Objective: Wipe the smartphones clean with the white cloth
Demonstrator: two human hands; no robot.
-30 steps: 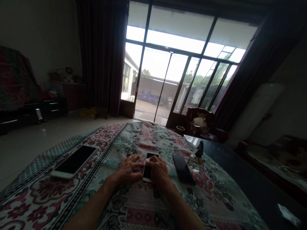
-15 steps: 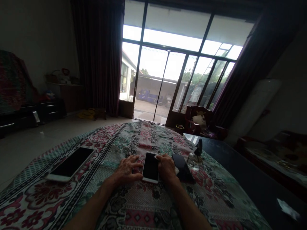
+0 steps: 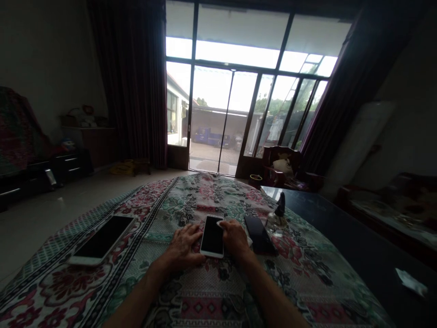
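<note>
The left hand (image 3: 185, 246) lies flat, fingers apart, beside the white-framed, black-screened rectangular smartphone (image 3: 212, 237). The right hand (image 3: 235, 238) curls at its right edge, grip unclear.

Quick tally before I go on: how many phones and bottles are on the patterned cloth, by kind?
Phones: 3 (white middle phone, white left phone, dark right phone)
Spray bottle: 1
Total: 4
</note>
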